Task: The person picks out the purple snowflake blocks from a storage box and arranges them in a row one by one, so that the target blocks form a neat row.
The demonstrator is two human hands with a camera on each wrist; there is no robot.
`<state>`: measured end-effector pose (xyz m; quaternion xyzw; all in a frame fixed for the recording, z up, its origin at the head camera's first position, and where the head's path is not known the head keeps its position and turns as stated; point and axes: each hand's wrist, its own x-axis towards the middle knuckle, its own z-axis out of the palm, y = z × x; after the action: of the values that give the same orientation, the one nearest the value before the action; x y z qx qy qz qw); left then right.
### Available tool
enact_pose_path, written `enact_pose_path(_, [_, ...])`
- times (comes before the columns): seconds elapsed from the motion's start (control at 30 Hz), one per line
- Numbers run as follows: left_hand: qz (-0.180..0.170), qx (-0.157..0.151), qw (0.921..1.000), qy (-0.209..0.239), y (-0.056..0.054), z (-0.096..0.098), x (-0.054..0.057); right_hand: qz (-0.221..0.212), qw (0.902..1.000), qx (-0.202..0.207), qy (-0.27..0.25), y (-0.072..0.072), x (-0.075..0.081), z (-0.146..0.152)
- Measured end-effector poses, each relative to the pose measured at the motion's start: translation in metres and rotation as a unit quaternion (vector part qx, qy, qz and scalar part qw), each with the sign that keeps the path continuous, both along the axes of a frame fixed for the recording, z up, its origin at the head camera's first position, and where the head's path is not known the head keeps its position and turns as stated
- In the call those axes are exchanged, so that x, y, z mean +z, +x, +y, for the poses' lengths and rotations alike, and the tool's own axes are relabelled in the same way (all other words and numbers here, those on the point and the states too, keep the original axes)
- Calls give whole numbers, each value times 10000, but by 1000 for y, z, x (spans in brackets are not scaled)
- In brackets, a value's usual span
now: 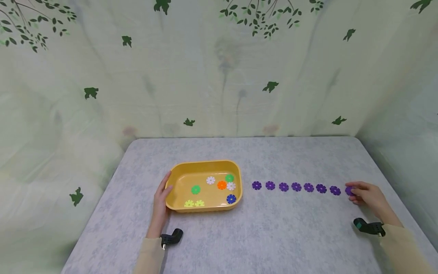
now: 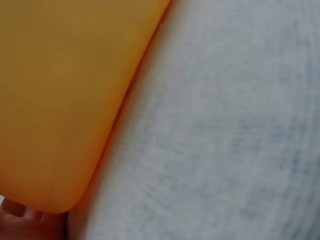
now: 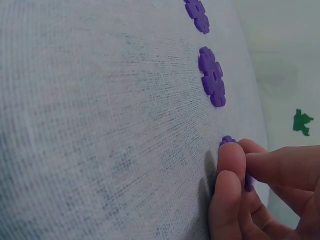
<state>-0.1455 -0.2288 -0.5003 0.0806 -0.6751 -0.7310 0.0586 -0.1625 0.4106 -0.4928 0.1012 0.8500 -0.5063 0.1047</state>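
Note:
At the left end of a yellow tray (image 1: 180,182), my left hand (image 1: 161,207) grips the rim, thumb over the edge and fingers along the outer wall. Its fingertips (image 2: 32,214) show beneath the tray's corner in the left wrist view. On the far right, my right hand (image 1: 371,198) pinches a purple flower-shaped disc (image 1: 349,191) between thumb and fingers, close over the table. That disc is partly hidden by the fingers in the right wrist view. A row of several matching purple discs (image 1: 308,187) runs from near the tray to this hand, lying flat and spaced apart.
Inside the tray lie loose flower discs: white (image 1: 210,180), green (image 1: 195,189), orange (image 1: 221,185), blue (image 1: 231,199) and yellow (image 1: 189,203). The grey mottled table (image 1: 267,239) ends at a leaf-printed curtain (image 1: 205,76) behind and on both sides.

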Motion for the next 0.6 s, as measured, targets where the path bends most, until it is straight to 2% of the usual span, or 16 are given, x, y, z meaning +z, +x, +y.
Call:
enact_pose_path(0.17, [7, 8, 10000, 0, 0, -3, 0, 112, 9999, -20, 70, 1, 2, -4])
enact_pose_path(0.23, [-2, -3, 9998, -218, 1, -5, 2, 185, 9998, -30, 17, 1, 7, -9])
enact_pose_path(0.33, [-15, -102, 9969, -781, 2, -10, 8, 360, 9992, -108, -129, -1, 15, -19])
enact_pose_path(0.47, [-41, -310, 9884, -1486, 3, -16, 20, 738, 9964, -139, -402, -3, 26, -37])
enact_pose_path(0.53, [26, -365, 9821, -1849, 4, -18, 29, 957, 9939, -66, -541, -4, 30, -47])
enact_pose_path(0.6, [207, -405, 9723, -2294, 4, -19, 39, 1181, 9915, -6, -552, -6, 34, -58])
